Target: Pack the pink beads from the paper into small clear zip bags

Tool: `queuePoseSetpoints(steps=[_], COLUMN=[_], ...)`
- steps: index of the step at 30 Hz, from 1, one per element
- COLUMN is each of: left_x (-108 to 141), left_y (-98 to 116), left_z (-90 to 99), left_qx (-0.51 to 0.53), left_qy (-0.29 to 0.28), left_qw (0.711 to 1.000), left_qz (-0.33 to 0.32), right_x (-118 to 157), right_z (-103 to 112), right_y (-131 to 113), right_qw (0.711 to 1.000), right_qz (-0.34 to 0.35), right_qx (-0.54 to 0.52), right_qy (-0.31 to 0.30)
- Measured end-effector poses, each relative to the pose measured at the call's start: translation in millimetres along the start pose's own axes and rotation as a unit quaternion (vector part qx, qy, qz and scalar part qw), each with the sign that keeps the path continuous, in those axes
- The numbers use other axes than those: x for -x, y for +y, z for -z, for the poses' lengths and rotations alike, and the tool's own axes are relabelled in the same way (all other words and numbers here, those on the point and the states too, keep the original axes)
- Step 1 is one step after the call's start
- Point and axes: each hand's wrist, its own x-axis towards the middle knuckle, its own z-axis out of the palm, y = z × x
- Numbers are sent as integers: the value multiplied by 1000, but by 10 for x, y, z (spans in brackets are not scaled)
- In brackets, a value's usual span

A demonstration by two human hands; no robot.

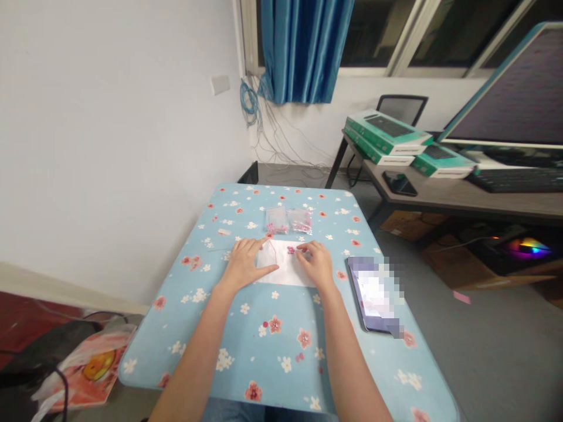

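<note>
A white sheet of paper (285,275) lies on the flowered tablecloth (275,308). My left hand (245,262) rests over the sheet's left end, fingers stretched and thumb apart. Beside its fingertips a thin red string (273,251) curves across the paper. A small cluster of pink beads (291,250) sits near the top middle of the sheet. Just right of them is my right hand (317,264), its fingers slightly bent and apart, with nothing visible between them. Beyond the paper lie two clear plastic bags, the left bag (277,218) and the right bag (301,219), both with pink pieces inside.
A tablet (372,296), its screen partly blurred out, lies at the table's right side. A small pale piece (224,232) is on the far left. To the right stands a desk (457,196) with green boxes (387,132), a phone (399,183) and a monitor (510,88). A wall borders the left.
</note>
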Motion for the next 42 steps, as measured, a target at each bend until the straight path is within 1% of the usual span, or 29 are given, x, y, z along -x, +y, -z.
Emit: queuePoseSetpoints(steps=[3,6,13,17,21,24,28,32,36,42], left_x=[14,38,56,53,53,49,41,36,32,24], left_y=[32,27,32,85,150,165,156,154,157,164], left_z=[-26,-46,-119,-142,-146,-160,-179,-183,-185,-186], left_qx=[-5,0,-4,-3,8,19,29,33,30,30], left_qy=[1,2,1,-8,-21,-24,-24,-25,-23,-18], left_qw=[1000,1000,1000,1000,999,999,999,999,999,999], left_qz=[-6,-10,-17,-20,-28,-29,-25,-21,-21,-23], right_x=[6,10,22,30,32,19,3,13,26,32], right_z=[-7,-8,-2,18,33,38,69,101,93,53], right_y=[-24,-32,-27,-52,-62,-59,-94,-163,-205,-232], right_qw=[999,997,995,994,995,998,994,979,970,969], right_qz=[0,-2,-19,-20,-27,-25,-7,-7,-6,3], right_qx=[43,62,82,89,76,33,-105,-200,-239,-236], right_qy=[-33,-49,-43,-57,-55,-38,-10,-28,-45,-78])
